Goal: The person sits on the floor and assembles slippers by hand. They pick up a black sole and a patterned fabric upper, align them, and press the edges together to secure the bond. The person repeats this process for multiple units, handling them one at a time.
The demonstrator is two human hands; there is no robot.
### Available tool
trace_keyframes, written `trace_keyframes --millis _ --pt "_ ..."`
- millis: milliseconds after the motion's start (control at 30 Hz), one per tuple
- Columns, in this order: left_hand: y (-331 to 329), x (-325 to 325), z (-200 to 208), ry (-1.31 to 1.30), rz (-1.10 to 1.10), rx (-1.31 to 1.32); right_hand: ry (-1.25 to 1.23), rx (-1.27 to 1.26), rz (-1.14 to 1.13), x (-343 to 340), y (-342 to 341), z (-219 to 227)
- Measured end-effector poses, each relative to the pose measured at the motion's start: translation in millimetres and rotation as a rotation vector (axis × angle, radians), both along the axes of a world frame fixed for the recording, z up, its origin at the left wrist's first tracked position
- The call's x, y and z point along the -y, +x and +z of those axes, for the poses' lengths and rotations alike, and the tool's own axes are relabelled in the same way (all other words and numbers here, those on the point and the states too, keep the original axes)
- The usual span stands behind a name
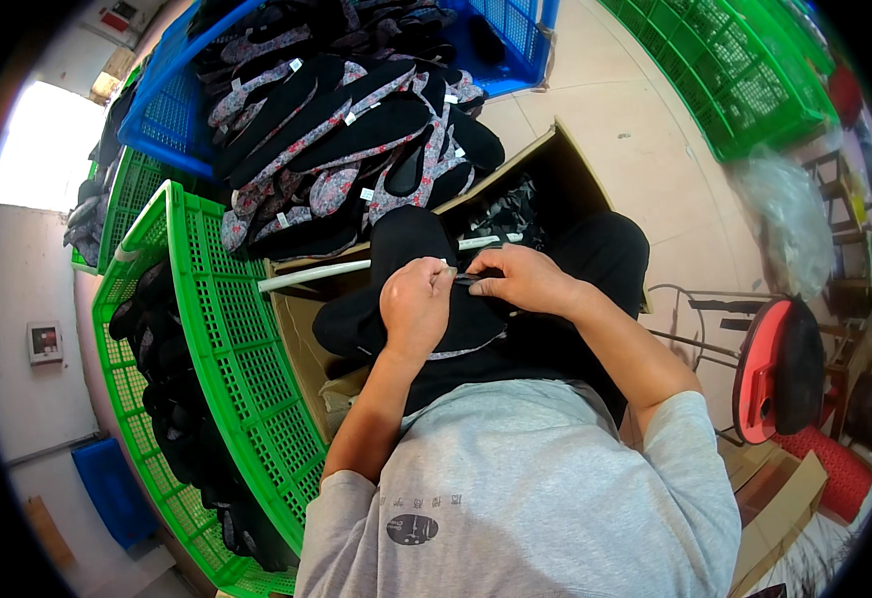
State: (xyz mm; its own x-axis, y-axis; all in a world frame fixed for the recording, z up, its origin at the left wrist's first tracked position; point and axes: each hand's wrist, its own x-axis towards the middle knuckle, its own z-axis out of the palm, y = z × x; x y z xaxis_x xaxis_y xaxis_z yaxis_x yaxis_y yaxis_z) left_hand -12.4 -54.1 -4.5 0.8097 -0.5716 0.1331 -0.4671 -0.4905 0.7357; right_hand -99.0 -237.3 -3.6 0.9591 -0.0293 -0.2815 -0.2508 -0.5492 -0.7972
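Observation:
Over my lap, my left hand is closed, with thumb and finger pinched at the top edge of a black slipper whose lower rim shows a thin patterned strip. A small white bit shows at those fingertips. Close beside it, my right hand is closed in a pinch on something small and dark that I cannot make out. Just beyond my hands, a white rod lies across an open cardboard box, partly hidden by my legs. Dark patterned pieces lie inside the box.
Ahead is a big pile of floral-edged black slippers by a blue crate. A green crate holding dark slippers stands on my left. Another green crate is at far right, with a red and black stool nearer.

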Motion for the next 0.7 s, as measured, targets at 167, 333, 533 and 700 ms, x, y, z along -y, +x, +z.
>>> trace_keyframes --millis 167,333,533,700 --pt "-0.1 0.5 -1.2 -0.004 0.0 0.017 -0.059 0.031 -0.024 -2.1 0.0 -3.4" --pt "-0.5 0.8 2.1 0.007 0.02 -0.047 0.179 0.093 -0.2 2.6 -6.4 -30.2" --pt "2.2 -2.1 11.3 -0.023 0.058 -0.319 0.798 -0.148 -0.465 -14.2 -50.4 -32.6" --pt "-0.9 34.7 68.4 -0.212 -0.145 -0.389 1.107 -0.22 -0.713 -42.0 -70.1 -41.8"
